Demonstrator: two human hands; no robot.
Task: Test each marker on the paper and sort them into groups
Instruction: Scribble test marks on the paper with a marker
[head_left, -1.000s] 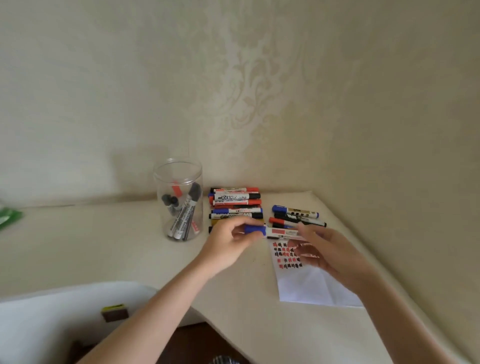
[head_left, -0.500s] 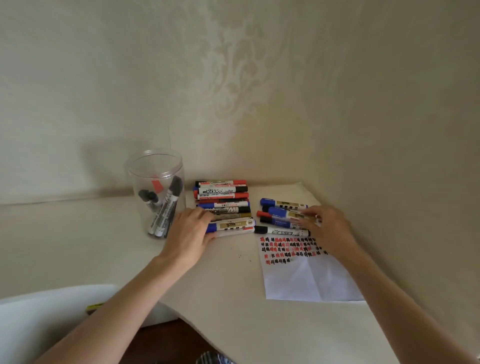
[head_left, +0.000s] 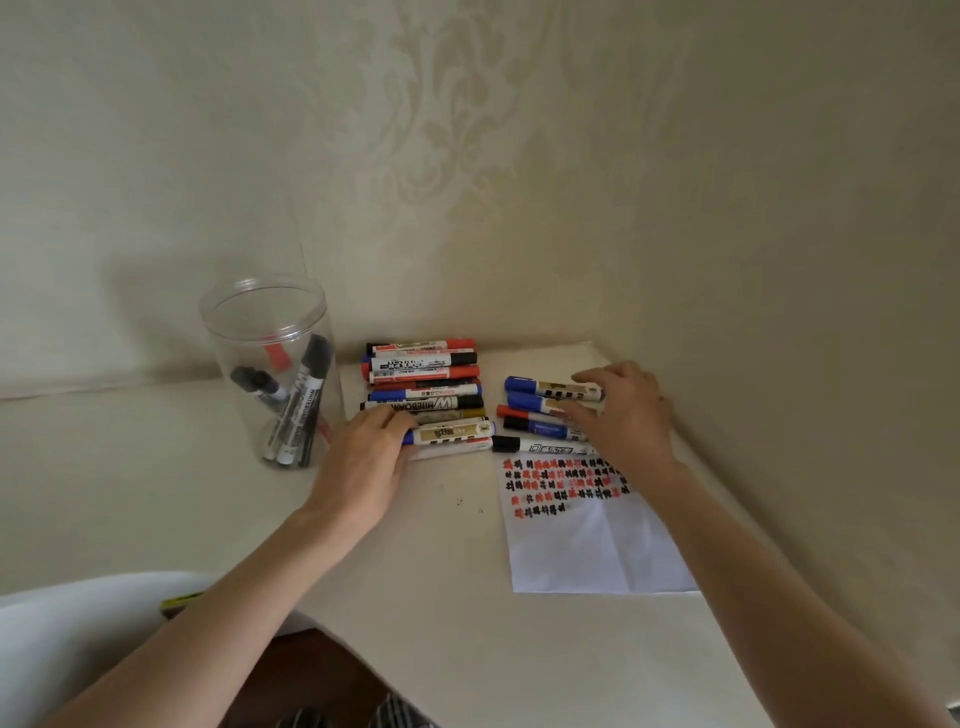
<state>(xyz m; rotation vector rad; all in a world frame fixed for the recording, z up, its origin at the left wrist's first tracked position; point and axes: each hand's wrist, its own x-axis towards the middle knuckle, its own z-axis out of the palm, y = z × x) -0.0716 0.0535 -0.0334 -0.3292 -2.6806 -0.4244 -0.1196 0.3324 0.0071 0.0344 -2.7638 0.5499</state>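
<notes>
Left hand (head_left: 363, 462) rests at near end of left marker row (head_left: 426, 395), fingers loosely curved against blue-capped marker (head_left: 452, 432). Right hand (head_left: 626, 415), fingers spread flat, lies on right marker group (head_left: 545, 410). Paper (head_left: 587, 535) just below right hand. Clear jar (head_left: 275, 374) left of left hand.

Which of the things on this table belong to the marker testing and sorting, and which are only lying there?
Part of the job:
- left pile of markers, left hand resting on it
- right group of markers under the right hand
- paper with red and black test marks
- clear jar with markers still inside

Just lying about:
- yellow-green object at the table's edge
</notes>
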